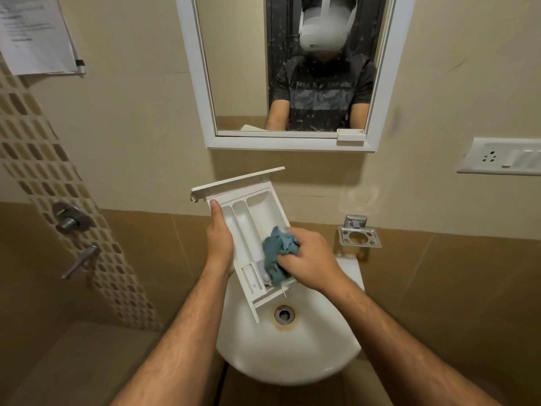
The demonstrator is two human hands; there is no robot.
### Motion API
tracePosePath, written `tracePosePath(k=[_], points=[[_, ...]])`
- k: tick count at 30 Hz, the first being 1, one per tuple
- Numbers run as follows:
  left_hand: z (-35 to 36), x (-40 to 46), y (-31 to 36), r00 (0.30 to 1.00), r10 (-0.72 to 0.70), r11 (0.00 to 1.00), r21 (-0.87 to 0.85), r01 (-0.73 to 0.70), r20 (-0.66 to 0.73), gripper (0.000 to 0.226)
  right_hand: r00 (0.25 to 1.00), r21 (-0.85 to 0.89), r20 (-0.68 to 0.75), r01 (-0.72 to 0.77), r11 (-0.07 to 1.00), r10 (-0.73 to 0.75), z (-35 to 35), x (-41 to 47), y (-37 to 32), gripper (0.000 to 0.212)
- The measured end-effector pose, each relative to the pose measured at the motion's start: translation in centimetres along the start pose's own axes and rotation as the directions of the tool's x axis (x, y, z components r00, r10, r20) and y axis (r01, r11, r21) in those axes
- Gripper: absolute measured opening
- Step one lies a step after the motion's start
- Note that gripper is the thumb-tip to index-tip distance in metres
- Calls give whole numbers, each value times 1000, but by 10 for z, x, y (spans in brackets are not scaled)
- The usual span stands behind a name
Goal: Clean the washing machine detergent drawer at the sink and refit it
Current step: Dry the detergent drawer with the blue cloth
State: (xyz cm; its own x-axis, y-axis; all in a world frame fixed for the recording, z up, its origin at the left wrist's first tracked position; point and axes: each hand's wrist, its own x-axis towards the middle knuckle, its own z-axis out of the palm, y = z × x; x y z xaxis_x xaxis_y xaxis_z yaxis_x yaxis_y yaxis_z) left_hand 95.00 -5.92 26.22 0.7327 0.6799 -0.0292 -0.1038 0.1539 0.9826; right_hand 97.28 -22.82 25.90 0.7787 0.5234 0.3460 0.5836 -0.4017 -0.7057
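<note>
Showing one moment at the sink, head view, legend as follows.
Detergent drawer (pixel 246 227): white plastic, held in the air above the sink, tilted, its front panel at 12 o'clock and its rear end at 6 o'clock over the basin; three long compartments face up.
Cloth (pixel 276 253): blue-green, crumpled, pressed into the widest compartment, at 3 o'clock within the drawer.
Left hand (pixel 219 238): grip clamped on the drawer's edge at 9 o'clock, thumb lying along the rim towards the front panel, fingers hidden beneath.
Right hand (pixel 308 259): grip clamped on the cloth, fingers curled round the bunched fabric, knuckles up, resting at the drawer's 3 o'clock side.
Sink (pixel 292 358): white rounded basin at 6 o'clock of the drawer; its drain (pixel 284 313) is ringed by a rusty stain, just beside the drawer's rear end.
Soap holder (pixel 359 236): chrome, fixed to the wall at 3 o'clock of the drawer.
Mirror (pixel 292 71): white-framed, at 12 o'clock, reflecting a person in a dark shirt with a white headset.
Socket plate (pixel 500 156): white, on the wall at 2 o'clock.
Taps (pixel 70 221): chrome fittings on the patterned tile strip at 9 o'clock.
Paper notice (pixel 36 33): fixed to the wall at 10 o'clock, text unreadable.
</note>
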Motion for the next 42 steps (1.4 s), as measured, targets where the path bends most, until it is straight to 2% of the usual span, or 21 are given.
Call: tracePosePath(k=[3, 6, 9, 11, 16, 21, 25, 28, 32, 34, 36, 39, 42], points=[[11, -6, -1, 995, -58, 997, -41, 62, 81, 81, 975, -14, -171, 138, 990, -139, 5, 10, -19, 9], [22, -14, -1, 991, -11, 997, -76, 21, 136, 66, 930, -155, -287, 192, 969, -230, 10, 30, -32, 18], [27, -19, -2, 987, 29, 999, -18, -27, 156, 45, 896, -327, -293, 234, 916, -334, 16, 45, -38, 29], [26, -20, -4, 984, 20, 1000, 10, -22, 176, 48, 881, -401, -298, 234, 886, -367, 16, 53, -38, 34], [21, -21, -2, 981, 41, 993, 103, -61, 191, 58, 844, -439, -409, 153, 885, -348, 9, 68, -36, 23], [17, -19, 4, 983, 24, 999, 41, -32, 180, 55, 841, -406, -485, 29, 913, -242, -5, 72, -26, 14], [15, -15, 6, 988, 33, 998, 57, -42, 152, 48, 848, -354, -513, -67, 933, -134, -26, 74, -11, 14], [16, -16, 6, 984, 48, 996, 63, -59, 170, 44, 835, -312, -539, -80, 947, -107, -30, 70, -5, 6], [15, -17, 4, 983, 49, 996, 60, -61, 175, 40, 797, 20, -587, -163, 986, 143, -31, 68, 6, 4], [10, -15, 1, 984, 26, 999, 42, -34, 176, 51, 774, 196, -569, -198, 960, 276, -36, 66, 16, 8], [4, -15, 0, 988, 20, 1000, 15, -22, 153, 53, 756, 271, -561, -217, 938, 337, -44, 62, 24, 17], [2, -17, -1, 985, 64, 998, -30, -60, 160, 44, 781, 309, -548, -144, 940, 300, -53, 63, 25, 23], [3, -19, -3, 981, 116, 993, -3, -117, 155, 36, 765, 433, -570, -33, 901, 302, -61, 68, 14, 21]])
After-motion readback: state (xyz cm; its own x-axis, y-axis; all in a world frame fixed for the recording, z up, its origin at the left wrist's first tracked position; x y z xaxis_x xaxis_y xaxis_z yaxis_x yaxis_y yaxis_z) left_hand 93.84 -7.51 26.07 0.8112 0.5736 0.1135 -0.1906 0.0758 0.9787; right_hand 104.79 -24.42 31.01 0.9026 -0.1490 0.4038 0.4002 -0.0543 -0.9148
